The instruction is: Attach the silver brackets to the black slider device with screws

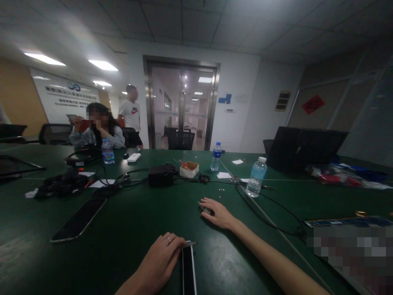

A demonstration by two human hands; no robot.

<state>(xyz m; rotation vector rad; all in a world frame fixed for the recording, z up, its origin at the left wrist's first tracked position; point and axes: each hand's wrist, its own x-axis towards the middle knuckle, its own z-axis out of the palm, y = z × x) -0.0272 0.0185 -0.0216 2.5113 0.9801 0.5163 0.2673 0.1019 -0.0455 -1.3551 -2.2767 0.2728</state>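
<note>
Under right hand (218,214), half-hidden dark object (206,211)

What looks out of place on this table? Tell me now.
Loose black cables sprawl across the green table around the black power adapter, passing near the right hand; they look messy, not neatly routed.

We read the table (135,254) as dark green laminate, smooth and glossy, with a pale sheen where the light falls. The device (188,266) by the left hand (158,258) has a glossy black face and a silvery, metal-looking edge; the ring (168,240) on that hand shines like polished metal. The phone (79,219) looks like black glass, sleek and reflective. We see a bottle (256,177) of clear, ribbed plastic — and a box (189,169) of matt brown cardboard.
</note>
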